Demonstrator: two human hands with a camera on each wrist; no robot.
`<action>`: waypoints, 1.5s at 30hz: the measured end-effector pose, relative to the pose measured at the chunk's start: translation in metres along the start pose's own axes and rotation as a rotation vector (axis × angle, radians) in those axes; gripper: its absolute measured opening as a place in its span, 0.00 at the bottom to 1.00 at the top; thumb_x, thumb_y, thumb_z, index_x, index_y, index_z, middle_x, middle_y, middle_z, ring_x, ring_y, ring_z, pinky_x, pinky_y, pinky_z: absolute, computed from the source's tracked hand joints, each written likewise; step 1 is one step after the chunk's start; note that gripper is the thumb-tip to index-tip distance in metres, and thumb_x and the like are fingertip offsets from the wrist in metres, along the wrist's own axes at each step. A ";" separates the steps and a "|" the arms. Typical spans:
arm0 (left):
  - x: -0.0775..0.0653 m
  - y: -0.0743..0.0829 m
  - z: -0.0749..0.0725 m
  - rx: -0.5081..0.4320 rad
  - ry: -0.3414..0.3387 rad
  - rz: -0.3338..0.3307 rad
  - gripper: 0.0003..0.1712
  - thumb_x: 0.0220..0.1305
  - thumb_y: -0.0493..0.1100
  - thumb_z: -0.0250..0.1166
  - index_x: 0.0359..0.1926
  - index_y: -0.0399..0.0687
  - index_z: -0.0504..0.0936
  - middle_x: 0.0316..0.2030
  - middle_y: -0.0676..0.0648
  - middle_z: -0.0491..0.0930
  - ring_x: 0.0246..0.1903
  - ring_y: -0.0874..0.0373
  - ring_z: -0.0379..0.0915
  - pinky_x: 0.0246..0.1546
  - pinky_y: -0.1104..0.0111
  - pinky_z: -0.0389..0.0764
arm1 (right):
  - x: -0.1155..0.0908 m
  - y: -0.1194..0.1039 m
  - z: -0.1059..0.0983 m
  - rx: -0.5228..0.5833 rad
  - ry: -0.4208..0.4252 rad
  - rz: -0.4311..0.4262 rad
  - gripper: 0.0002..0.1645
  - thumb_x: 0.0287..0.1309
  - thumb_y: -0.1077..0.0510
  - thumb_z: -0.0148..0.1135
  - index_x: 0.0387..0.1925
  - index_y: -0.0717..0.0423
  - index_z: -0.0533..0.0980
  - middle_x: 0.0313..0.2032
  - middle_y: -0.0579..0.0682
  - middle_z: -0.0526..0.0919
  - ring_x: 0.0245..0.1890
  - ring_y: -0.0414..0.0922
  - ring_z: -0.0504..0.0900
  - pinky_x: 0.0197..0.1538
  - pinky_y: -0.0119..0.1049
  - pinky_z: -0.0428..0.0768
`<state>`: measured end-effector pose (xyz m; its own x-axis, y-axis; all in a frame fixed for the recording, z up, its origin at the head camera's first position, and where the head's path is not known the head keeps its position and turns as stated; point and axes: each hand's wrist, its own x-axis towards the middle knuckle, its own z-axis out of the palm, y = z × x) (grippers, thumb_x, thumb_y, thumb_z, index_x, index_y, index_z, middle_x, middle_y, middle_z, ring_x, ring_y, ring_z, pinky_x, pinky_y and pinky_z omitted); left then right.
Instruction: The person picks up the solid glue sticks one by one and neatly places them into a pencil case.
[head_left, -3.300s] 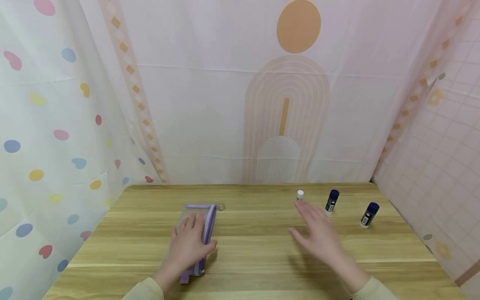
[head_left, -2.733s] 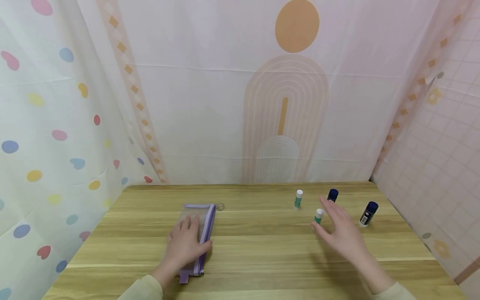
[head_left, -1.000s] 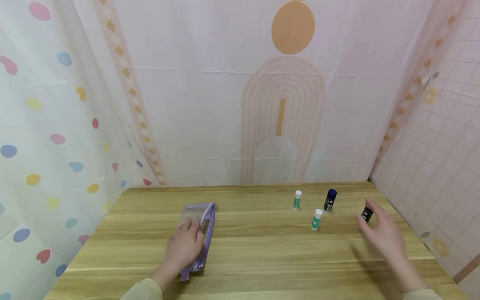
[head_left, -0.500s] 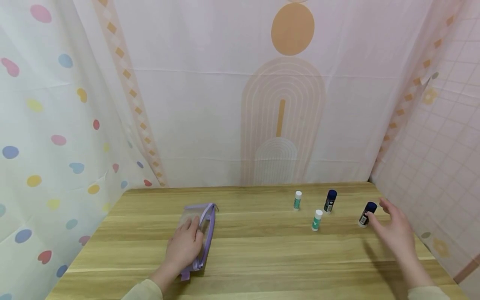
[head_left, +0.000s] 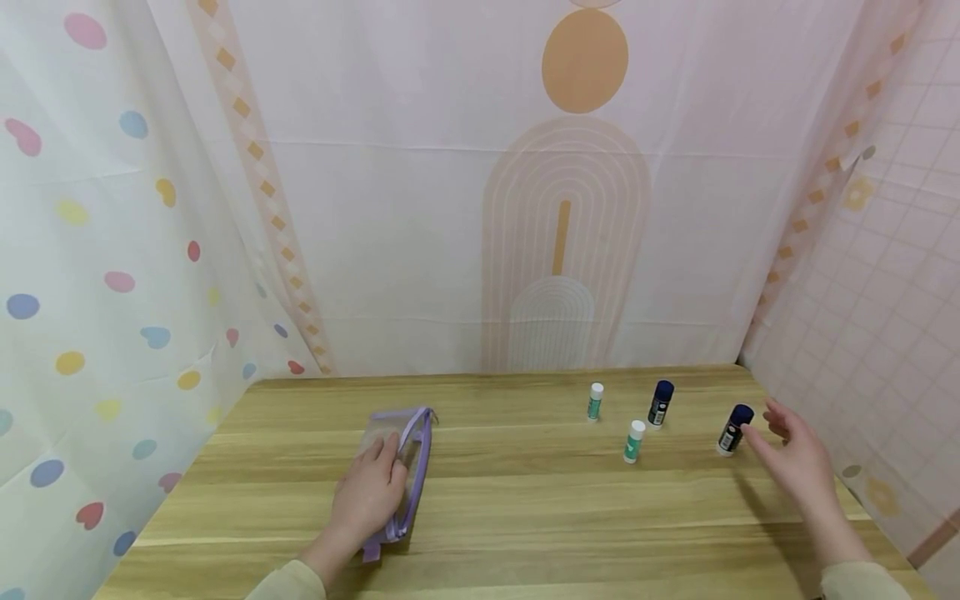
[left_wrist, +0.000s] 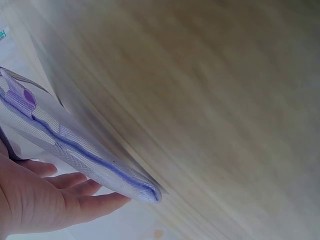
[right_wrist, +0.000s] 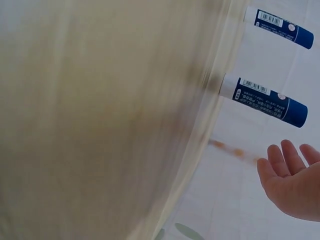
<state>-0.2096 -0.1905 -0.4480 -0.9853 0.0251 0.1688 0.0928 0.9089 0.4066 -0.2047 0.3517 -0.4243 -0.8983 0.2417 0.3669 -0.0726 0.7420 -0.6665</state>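
My left hand (head_left: 367, 493) lies on a mesh zip pouch (head_left: 415, 492) with lilac trim, at the table's left. The pouch's zipped side, with a gap along it, faces right; the left wrist view shows the fingers along the pouch (left_wrist: 75, 142). At the right, my right hand (head_left: 798, 458) is beside a navy-capped glue stick (head_left: 734, 430), fingers relaxed and holding nothing. In the right wrist view a space shows between that hand (right_wrist: 292, 185) and the upright stick (right_wrist: 264, 100). A second navy-capped glue stick (head_left: 660, 405) stands farther back.
Two smaller green glue sticks with white caps, one nearer (head_left: 633, 442) and one farther back (head_left: 595, 402), stand upright left of the navy ones. The wooden table (head_left: 510, 500) ends at a patterned cloth backdrop (head_left: 420, 250), with cloth on both sides.
My right hand has moved right, from the green glue sticks to the right-hand navy one, then away from it. My left thumb has drawn in onto the pouch, whose zipped side now shows a gap.
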 end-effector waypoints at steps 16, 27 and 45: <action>0.000 -0.003 0.001 -0.011 0.031 0.014 0.30 0.73 0.43 0.44 0.71 0.35 0.65 0.66 0.26 0.65 0.62 0.26 0.63 0.57 0.34 0.68 | 0.010 0.004 0.003 0.029 -0.116 0.070 0.37 0.69 0.52 0.57 0.64 0.78 0.61 0.56 0.80 0.70 0.56 0.73 0.72 0.54 0.56 0.74; 0.000 -0.002 0.001 -0.010 0.024 0.013 0.29 0.73 0.43 0.44 0.71 0.34 0.64 0.66 0.26 0.64 0.62 0.25 0.62 0.57 0.33 0.66 | 0.013 0.009 0.006 0.035 -0.115 0.060 0.31 0.69 0.54 0.58 0.60 0.77 0.66 0.53 0.78 0.73 0.52 0.70 0.75 0.39 0.21 0.69; -0.001 0.000 0.000 -0.015 0.027 0.024 0.29 0.73 0.43 0.43 0.71 0.35 0.64 0.66 0.26 0.65 0.62 0.26 0.63 0.54 0.32 0.69 | 0.014 0.008 0.007 -0.005 -0.140 0.085 0.29 0.71 0.53 0.55 0.56 0.77 0.68 0.50 0.76 0.76 0.50 0.68 0.76 0.45 0.41 0.73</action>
<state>-0.2082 -0.1909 -0.4482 -0.9786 0.0355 0.2026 0.1188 0.9016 0.4160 -0.2214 0.3569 -0.4295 -0.9526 0.2145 0.2156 0.0076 0.7256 -0.6880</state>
